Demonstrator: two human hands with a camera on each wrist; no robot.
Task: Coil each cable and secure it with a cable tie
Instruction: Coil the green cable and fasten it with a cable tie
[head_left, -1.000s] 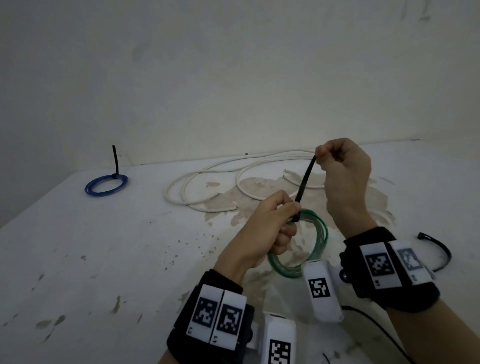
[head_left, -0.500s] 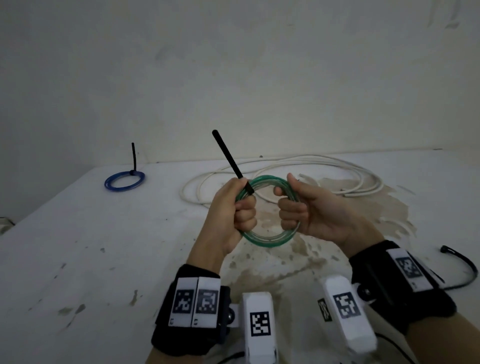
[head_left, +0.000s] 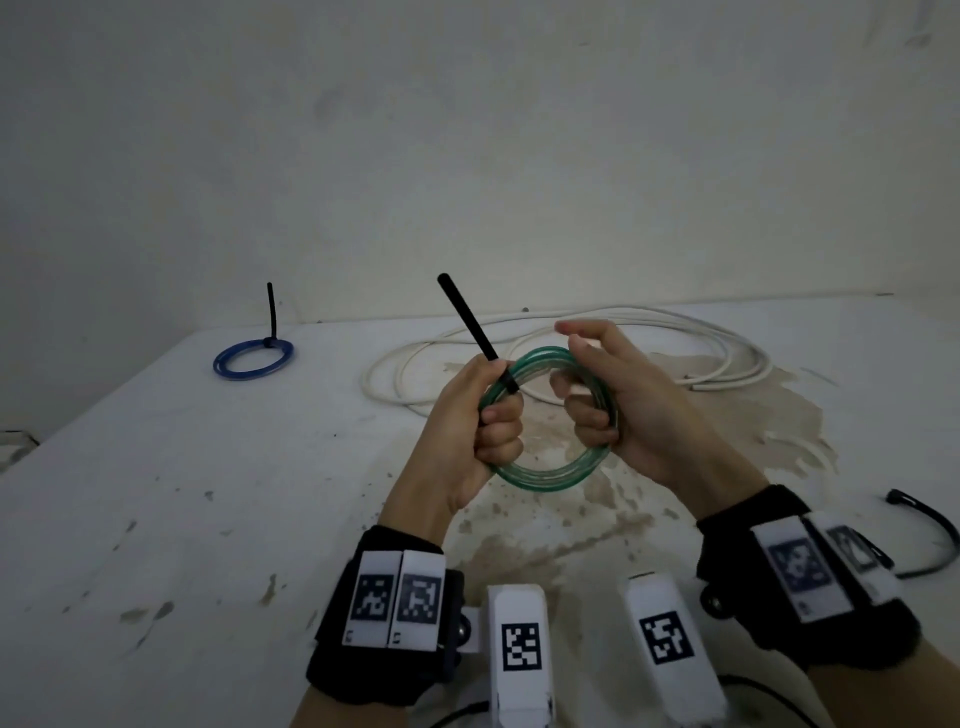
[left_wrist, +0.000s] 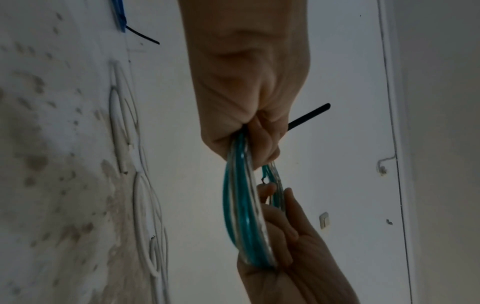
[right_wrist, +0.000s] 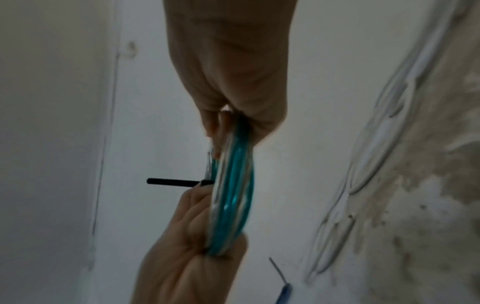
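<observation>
A coiled green cable (head_left: 550, 475) (left_wrist: 241, 222) (right_wrist: 233, 197) is held upright above the table between both hands. My left hand (head_left: 485, 415) grips its left side, where a black cable tie (head_left: 467, 325) (left_wrist: 309, 116) (right_wrist: 171, 182) wraps the coil and its tail sticks up to the left. My right hand (head_left: 597, 395) curls its lower fingers round the coil's right side, with the thumb and forefinger raised above it. A loose white cable (head_left: 649, 332) lies uncoiled on the table behind.
A blue coil (head_left: 253, 357) with a black tie standing up from it lies at the far left of the stained white table (head_left: 156, 493). Another black cable tie (head_left: 935, 535) lies curved at the right. A wall rises right behind the table.
A second ago my right hand pulled the tie's tail up over the coil lying low. It let go of the tail; both hands now hold the coil raised and upright.
</observation>
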